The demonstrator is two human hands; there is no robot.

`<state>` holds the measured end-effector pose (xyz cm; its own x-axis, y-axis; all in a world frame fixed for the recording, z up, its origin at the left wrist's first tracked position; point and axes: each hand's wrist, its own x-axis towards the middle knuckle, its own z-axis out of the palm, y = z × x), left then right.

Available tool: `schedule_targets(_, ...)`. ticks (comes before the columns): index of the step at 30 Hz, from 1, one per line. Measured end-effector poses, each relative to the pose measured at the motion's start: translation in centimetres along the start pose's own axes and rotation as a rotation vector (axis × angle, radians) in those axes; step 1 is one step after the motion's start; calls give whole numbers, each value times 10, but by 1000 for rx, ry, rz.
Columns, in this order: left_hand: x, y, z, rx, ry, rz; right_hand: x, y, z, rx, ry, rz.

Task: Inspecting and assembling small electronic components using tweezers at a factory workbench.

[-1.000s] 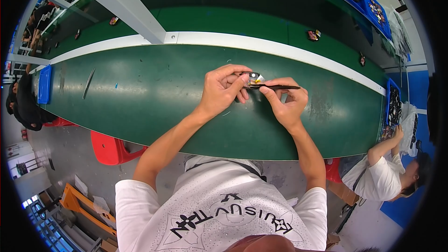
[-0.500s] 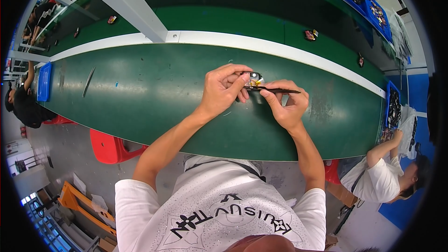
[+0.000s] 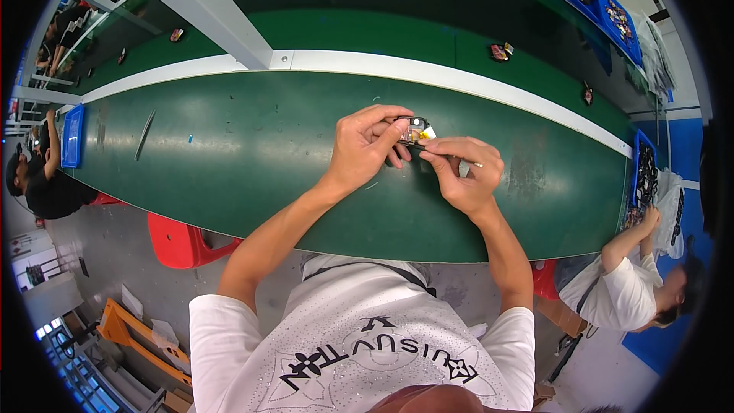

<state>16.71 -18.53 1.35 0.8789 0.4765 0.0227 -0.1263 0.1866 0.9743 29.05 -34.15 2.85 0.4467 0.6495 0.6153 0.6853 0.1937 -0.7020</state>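
Observation:
My left hand [image 3: 367, 141] holds a small black-rimmed electronic device [image 3: 414, 124] between thumb and fingers, above the green table. Its inside shows, with a round light spot and a yellow-and-white piece at its right side. My right hand [image 3: 468, 172] is closed, thumb and forefinger pinched at the device's lower right edge. A thin stick-like piece [image 3: 479, 164] with a pale end pokes out between its fingers; the rest is hidden, so I cannot tell its kind.
Tweezers [image 3: 144, 134] lie on the left of the green table [image 3: 252, 168]. Beyond a white rail, small red-and-yellow assemblies [image 3: 501, 52] sit on a green belt. Blue trays [image 3: 73, 135] stand at both ends. A red stool [image 3: 172, 241] and co-workers [image 3: 612, 283] flank me.
The long dark thin piece in my right hand has turned, and only a pale end shows. The assemblies on the belt have shifted slightly left. My left hand stays put.

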Motion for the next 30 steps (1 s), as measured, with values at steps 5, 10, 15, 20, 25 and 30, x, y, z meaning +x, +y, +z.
schedule_targets(5,2,0,-1,15,-13,-22,1,-6,0,-211,-61,-183)
schedule_targets(10,2,-2,0,50,-24,-11,0,-3,3,-247,-41,-273)
schedule_targets(15,1,-2,5,101,39,12,-3,2,4,-269,-55,-299)
schedule_targets(20,0,-7,9,198,69,47,-7,6,4,-288,-55,-299)
schedule_targets(25,0,-12,12,186,144,16,-7,9,7,-283,-47,-305)
schedule_targets(30,-1,-12,16,272,136,48,-9,12,9,-280,-13,-300)
